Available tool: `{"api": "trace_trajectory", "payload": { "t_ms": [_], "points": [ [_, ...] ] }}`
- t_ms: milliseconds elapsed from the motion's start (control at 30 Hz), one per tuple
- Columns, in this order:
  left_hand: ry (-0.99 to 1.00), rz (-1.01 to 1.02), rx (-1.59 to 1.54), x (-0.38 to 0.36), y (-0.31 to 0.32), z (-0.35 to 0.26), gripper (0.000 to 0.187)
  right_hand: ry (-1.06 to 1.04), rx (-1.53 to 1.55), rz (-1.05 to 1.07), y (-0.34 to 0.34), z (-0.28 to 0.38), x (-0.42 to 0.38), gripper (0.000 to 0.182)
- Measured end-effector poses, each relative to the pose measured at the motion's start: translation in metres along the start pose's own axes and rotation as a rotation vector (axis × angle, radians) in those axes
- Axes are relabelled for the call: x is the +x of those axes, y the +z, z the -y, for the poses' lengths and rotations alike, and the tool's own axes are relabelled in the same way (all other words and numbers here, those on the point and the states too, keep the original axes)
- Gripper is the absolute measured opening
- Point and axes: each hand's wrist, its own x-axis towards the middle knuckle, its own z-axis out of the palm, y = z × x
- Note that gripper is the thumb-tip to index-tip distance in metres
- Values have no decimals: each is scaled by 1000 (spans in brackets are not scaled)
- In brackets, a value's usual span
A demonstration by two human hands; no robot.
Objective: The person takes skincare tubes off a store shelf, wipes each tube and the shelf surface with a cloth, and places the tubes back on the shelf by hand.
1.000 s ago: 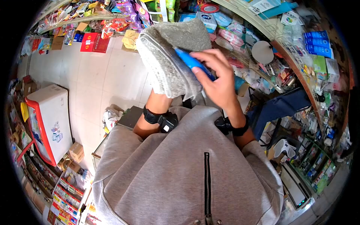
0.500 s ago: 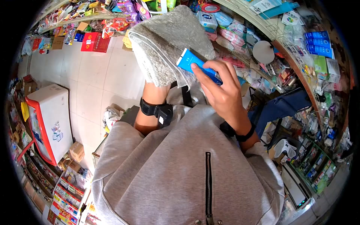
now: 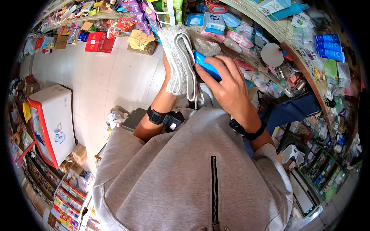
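A light grey towel [image 3: 178, 63] hangs folded in thick layers over my left hand [image 3: 168, 73], which holds it up from beneath; the fingers are hidden by the cloth. My right hand [image 3: 227, 84] grips a small blue tube [image 3: 207, 66] between thumb and fingers. The tube lies against the towel's right side, its upper end close to the folds. Part of it is covered by my fingers. Black straps are on both wrists.
Shelves of packaged goods curve around the far side, with a tissue pack [image 3: 213, 23] and a round mirror-like disc [image 3: 272, 54]. A white and red freezer [image 3: 54, 123] stands left on the tiled floor [image 3: 96, 77]. Blue packs [image 3: 328, 46] are stacked at right.
The towel has turned from spread broadly to edge-on, showing its folded layers. The blue tube has tilted and moved right, with more of it behind my right hand's fingers.
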Motion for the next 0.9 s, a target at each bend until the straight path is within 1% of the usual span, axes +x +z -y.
{"api": "trace_trajectory", "payload": {
  "t_ms": [67,100,167,233,300,333,367,400,533,567,600,633,667,700,733,767,833,867,900],
  "points": [
    [39,49,235,-11,17,-17,19,9,17,19,4,-4,-4,31],
    [40,48,235,-15,26,-22,19,13,-18,28,6,-7,-5,31],
    [79,53,415,-23,38,-26,13,18,-49,40,9,-9,-4,30],
    [172,109,562,-22,43,-28,8,7,-74,39,12,-10,-2,24],
    [219,121,640,-17,38,-20,9,-22,-80,51,13,-4,-2,21],
    [172,117,597,-17,35,-19,9,-25,-76,50,15,-2,-2,20],
    [172,115,597,-15,34,-17,9,-27,-74,49,17,-2,-2,20],
    [163,118,575,-14,36,-16,8,-8,-47,97,17,-3,-4,20],
    [176,123,577,-14,39,-17,8,10,29,96,7,0,-8,25],
    [177,133,561,-14,39,-19,8,23,49,134,-1,2,-7,33],
    [236,161,617,-12,38,-18,10,35,68,170,-6,2,-6,41],
    [268,139,535,-9,38,-16,13,36,68,170,-9,3,-7,41],
    [298,131,508,0,30,-13,15,22,43,130,-12,4,-8,50],
    [274,112,460,10,15,-7,17,9,18,89,-14,5,-10,59],
    [251,93,411,20,1,-2,20,12,-21,80,-16,5,-12,63],
    [229,73,362,30,-13,4,22,18,-25,80,-17,4,-12,63],
    [92,37,52,25,-3,-6,26,-6,-30,48,-18,1,-11,63],
    [71,18,108,23,-5,-7,27,-2,-32,47,-20,1,-10,63],
    [45,20,124,20,-4,-7,27,34,36,52,-22,1,-8,60]
  ]
}}
